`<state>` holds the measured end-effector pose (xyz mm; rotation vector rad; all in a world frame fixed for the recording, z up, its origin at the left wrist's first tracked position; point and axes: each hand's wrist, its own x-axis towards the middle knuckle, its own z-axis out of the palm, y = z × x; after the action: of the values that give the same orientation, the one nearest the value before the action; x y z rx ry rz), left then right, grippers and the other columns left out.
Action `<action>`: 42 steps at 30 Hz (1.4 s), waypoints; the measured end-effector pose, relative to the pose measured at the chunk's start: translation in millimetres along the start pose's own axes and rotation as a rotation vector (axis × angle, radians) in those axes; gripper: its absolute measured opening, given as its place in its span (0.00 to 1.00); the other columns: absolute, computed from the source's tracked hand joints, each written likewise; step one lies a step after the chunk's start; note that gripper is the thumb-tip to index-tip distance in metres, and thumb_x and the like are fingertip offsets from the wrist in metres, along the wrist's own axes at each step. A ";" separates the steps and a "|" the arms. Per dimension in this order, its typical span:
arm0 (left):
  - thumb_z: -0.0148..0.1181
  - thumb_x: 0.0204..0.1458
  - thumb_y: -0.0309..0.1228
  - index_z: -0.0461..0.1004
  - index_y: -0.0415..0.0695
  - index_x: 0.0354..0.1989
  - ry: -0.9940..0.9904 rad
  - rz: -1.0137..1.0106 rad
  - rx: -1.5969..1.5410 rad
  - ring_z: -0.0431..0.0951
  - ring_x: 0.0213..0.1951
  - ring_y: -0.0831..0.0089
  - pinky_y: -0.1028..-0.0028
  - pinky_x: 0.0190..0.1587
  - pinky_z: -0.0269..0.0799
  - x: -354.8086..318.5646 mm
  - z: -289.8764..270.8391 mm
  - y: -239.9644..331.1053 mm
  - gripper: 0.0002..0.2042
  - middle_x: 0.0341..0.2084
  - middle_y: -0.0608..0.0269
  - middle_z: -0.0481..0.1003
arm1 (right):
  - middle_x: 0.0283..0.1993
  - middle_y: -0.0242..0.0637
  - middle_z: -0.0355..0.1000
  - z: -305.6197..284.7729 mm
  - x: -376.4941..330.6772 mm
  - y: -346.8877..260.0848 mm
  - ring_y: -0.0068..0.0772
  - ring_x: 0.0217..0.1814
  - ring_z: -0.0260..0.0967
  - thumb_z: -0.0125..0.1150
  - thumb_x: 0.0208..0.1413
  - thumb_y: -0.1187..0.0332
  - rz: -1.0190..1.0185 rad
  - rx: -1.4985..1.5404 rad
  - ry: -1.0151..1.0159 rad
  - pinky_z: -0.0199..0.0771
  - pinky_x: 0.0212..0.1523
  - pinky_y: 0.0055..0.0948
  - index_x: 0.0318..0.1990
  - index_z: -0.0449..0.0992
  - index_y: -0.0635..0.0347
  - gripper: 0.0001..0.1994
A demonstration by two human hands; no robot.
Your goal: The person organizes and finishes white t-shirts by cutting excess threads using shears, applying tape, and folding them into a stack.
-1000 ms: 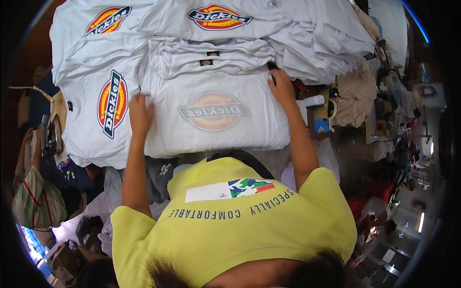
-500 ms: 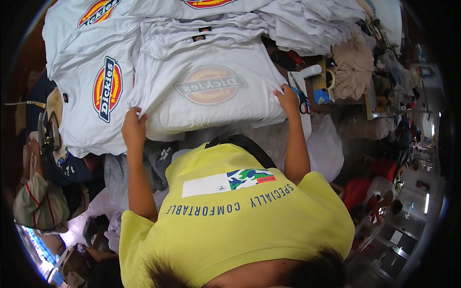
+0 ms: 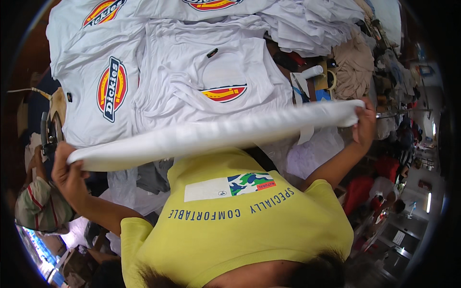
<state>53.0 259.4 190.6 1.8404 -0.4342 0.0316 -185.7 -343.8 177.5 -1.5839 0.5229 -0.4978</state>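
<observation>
A white shirt (image 3: 216, 133) is stretched into a long taut band in front of my chest, lifted off the pile and blurred by motion. My left hand (image 3: 69, 173) grips one end at the lower left. The other end is pinched in my right hand (image 3: 365, 122), higher up and far out to the right. Behind the band lies another white shirt (image 3: 261, 60) with a dark neck label, part of a red and yellow print showing through its neck opening. To its left, a white shirt (image 3: 86, 115) shows a full oval print.
More white cloth (image 3: 307, 24) is heaped at the back right. Nearby are scissors (image 3: 298, 85), a tape roll (image 3: 331, 79) and crumpled beige cloth (image 3: 353, 62). Clear plastic (image 3: 314, 151) lies at the near edge. At left, a person in a striped sleeve (image 3: 41, 204) is beside an iron (image 3: 48, 137).
The white shirt that lay on the pile has been lifted toward me and pulled taut. My hands have moved far apart, uncovering the shirt beneath.
</observation>
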 end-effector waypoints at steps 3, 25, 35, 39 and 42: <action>0.57 0.47 0.26 0.69 0.31 0.42 0.078 0.154 0.068 0.61 0.17 0.87 0.86 0.17 0.52 34.0 -28.7 -6.1 0.15 0.26 0.64 0.70 | 0.39 0.35 0.69 26.6 25.5 -24.8 0.23 0.35 0.68 0.58 0.52 0.67 -0.214 0.024 -0.003 0.69 0.34 0.18 0.45 0.65 0.64 0.16; 0.61 0.45 0.34 0.67 0.38 0.48 0.443 -0.242 0.532 0.70 0.37 0.67 0.72 0.39 0.66 -47.7 113.9 -251.7 0.21 0.36 0.54 0.70 | 0.42 0.39 0.66 123.4 18.4 230.6 0.34 0.41 0.66 0.60 0.47 0.69 -0.089 -0.603 0.112 0.66 0.41 0.27 0.44 0.72 0.60 0.15; 0.58 0.50 0.37 0.67 0.41 0.34 0.643 -0.605 -0.190 0.65 0.16 0.82 0.84 0.19 0.59 -42.2 131.1 -218.5 0.12 0.19 0.67 0.70 | 0.30 0.37 0.67 123.3 15.3 235.5 0.28 0.29 0.66 0.61 0.44 0.69 -0.099 -0.753 0.018 0.65 0.28 0.24 0.29 0.72 0.60 0.07; 0.57 0.51 0.34 0.65 0.41 0.27 0.655 -0.505 -0.152 0.67 0.17 0.81 0.82 0.18 0.62 -7.3 86.1 -202.7 0.11 0.18 0.66 0.69 | 0.29 0.32 0.69 113.7 13.6 231.1 0.22 0.26 0.63 0.59 0.47 0.69 -0.050 -0.667 0.072 0.64 0.27 0.21 0.32 0.72 0.61 0.06; 0.55 0.52 0.30 0.64 0.38 0.32 0.799 -0.360 -0.255 0.72 0.20 0.75 0.81 0.25 0.71 24.5 28.3 -219.7 0.09 0.20 0.62 0.71 | 0.29 0.34 0.69 94.5 19.6 227.1 0.23 0.28 0.66 0.58 0.47 0.71 -0.115 -0.601 0.112 0.67 0.30 0.23 0.34 0.72 0.62 0.07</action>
<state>138.2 280.3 -14.2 1.4800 0.4332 0.4284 -121.9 -294.8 -55.8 -2.1768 0.7130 -0.5488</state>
